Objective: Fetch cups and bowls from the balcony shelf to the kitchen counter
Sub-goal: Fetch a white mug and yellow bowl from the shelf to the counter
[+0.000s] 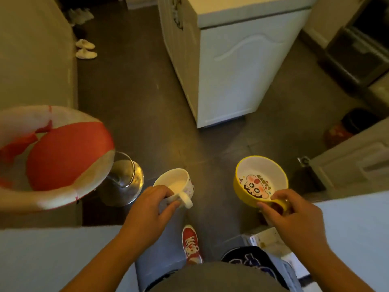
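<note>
My left hand (150,204) grips a white cup (175,183) with small coloured spots by its rim, close to the handle. The cup is upright and looks empty. My right hand (292,211) holds a yellow bowl (260,180) by its handle; the bowl is white inside with a cartoon face printed on the bottom. Both are carried at waist height over a dark tiled floor, about a hand's width apart. Below them I see my legs in grey jeans and one red sneaker (191,243).
A white cabinet (237,66) stands ahead in the middle. A red-and-white round object (56,157) sits at the left with a glass vessel (124,179) beside it. White slippers (85,48) lie far left. White surfaces flank me low left and right.
</note>
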A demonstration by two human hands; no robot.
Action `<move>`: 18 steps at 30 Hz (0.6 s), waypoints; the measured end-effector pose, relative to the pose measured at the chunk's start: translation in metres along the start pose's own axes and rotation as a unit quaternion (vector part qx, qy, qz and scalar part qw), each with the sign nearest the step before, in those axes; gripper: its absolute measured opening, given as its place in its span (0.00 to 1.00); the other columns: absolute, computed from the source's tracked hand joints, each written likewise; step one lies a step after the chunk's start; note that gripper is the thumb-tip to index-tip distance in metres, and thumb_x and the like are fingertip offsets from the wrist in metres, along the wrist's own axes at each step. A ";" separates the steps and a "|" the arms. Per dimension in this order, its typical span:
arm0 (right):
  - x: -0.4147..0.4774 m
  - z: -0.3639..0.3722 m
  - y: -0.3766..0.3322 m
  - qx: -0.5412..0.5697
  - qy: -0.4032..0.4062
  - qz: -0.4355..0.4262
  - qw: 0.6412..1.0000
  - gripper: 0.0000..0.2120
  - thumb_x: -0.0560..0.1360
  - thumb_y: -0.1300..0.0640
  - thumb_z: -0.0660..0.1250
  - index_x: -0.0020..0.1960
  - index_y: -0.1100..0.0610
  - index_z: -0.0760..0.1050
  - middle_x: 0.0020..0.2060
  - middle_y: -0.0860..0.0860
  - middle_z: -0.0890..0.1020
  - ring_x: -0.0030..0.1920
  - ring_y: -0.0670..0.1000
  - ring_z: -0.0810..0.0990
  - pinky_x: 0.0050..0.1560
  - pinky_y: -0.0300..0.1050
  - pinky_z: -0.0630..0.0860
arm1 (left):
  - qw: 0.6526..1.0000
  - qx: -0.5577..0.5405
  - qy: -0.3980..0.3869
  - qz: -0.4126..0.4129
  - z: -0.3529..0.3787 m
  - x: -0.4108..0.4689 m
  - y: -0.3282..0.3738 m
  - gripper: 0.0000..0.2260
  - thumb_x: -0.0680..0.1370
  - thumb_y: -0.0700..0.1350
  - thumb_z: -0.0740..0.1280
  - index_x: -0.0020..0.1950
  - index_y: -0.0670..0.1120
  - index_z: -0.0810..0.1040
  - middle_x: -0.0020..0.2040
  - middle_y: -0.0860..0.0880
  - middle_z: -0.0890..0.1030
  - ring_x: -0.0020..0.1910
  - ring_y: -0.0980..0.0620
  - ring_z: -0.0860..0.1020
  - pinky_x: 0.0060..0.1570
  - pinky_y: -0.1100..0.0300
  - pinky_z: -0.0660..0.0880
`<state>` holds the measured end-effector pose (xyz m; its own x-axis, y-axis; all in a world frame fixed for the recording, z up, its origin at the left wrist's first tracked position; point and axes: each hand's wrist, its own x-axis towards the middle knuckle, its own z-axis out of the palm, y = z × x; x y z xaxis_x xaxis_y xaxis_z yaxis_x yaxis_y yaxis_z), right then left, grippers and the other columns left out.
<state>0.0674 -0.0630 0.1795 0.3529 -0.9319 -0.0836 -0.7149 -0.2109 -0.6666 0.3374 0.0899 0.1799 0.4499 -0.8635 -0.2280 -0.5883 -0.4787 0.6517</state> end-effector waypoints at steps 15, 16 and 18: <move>0.174 -0.031 0.066 0.034 0.081 0.186 0.979 0.15 0.60 0.42 0.75 0.42 0.46 0.76 0.35 0.40 0.81 0.37 0.43 0.80 0.30 0.30 0.73 | 0.979 0.017 -0.102 0.174 0.034 0.322 0.149 0.05 0.74 0.52 0.70 0.44 0.56 0.74 0.41 0.63 0.73 0.42 0.58 0.76 0.40 0.70 0.69; 0.193 -0.033 0.070 0.052 0.083 0.197 0.975 0.14 0.61 0.44 0.77 0.41 0.45 0.75 0.34 0.40 0.80 0.37 0.43 0.80 0.28 0.29 0.71 | 0.978 0.023 -0.105 0.179 0.034 0.338 0.157 0.06 0.74 0.52 0.70 0.43 0.58 0.73 0.41 0.62 0.74 0.42 0.57 0.76 0.40 0.69 0.70; 0.233 -0.039 0.075 0.077 0.090 0.200 0.973 0.13 0.63 0.46 0.78 0.39 0.43 0.74 0.33 0.40 0.79 0.37 0.42 0.78 0.26 0.29 0.71 | 0.976 0.029 -0.105 0.191 0.031 0.366 0.170 0.07 0.74 0.54 0.69 0.41 0.61 0.71 0.42 0.60 0.75 0.42 0.55 0.77 0.40 0.65 0.73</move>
<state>0.0724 -0.3075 0.1395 -0.0552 -0.9700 -0.2370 -0.6701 0.2119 -0.7114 0.3809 -0.3128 0.1847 0.0467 -0.9913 -0.1230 -0.7263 -0.1182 0.6771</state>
